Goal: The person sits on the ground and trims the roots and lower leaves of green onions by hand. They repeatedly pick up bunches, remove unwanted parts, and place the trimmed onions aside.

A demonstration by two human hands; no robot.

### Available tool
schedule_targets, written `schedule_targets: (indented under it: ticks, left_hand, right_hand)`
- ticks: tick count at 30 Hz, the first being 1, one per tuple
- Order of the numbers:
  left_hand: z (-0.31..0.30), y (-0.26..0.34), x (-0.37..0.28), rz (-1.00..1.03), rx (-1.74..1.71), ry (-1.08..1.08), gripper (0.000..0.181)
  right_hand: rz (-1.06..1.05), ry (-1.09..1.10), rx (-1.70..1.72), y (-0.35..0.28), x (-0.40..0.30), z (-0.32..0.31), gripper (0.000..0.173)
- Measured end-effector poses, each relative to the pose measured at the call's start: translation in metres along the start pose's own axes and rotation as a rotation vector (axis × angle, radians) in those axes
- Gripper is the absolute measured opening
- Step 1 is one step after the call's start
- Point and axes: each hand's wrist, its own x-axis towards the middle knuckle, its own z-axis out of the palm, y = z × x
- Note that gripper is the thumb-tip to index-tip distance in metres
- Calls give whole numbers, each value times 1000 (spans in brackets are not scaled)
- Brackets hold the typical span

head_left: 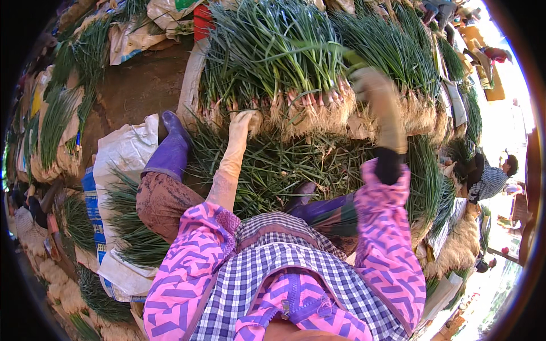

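Note:
In a pale glove, my left hand (245, 121) reaches to the root ends at the front of a large pile of spring onions (273, 51). Its fingers are bent against the roots, and whether they grip anything is unclear. My right hand (370, 84), also gloved, is blurred by motion at the right end of the pile. Blurred green leaves (352, 56) extend from its fingers and appear held. The pile's pale, fibrous roots (318, 115) face me, with the green tops pointing away. Loose green leaves (294, 166) litter the ground between my boots.
A purple rubber boot (170, 145) is on my left. Beside it, a white woven sack (123, 149) lies near more spring onions (136, 226). Another onion pile (388, 51) adjoins on the right. Another person (488, 177) is at far right. Brown ground (136, 85) shows upper left.

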Motion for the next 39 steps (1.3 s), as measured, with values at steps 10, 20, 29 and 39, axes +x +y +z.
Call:
schedule_targets:
  ticks: [10,20,29,39]
  left_hand:
    - [98,27,91,86,453,-39,33]
    - [25,132,-146,-36,-499,-356,20]
    - [38,31,-169,-210,-321,-232,12]
    - [38,25,-170,-383,-814,-384,21]
  right_hand:
    - [-63,32,213,21,8,-166,28]
    - [244,-483,749,28,-100,58,24]
    - [550,-298,1022,70,-121,215,32]
    - [649,-265,1262,76,-105,219,17]
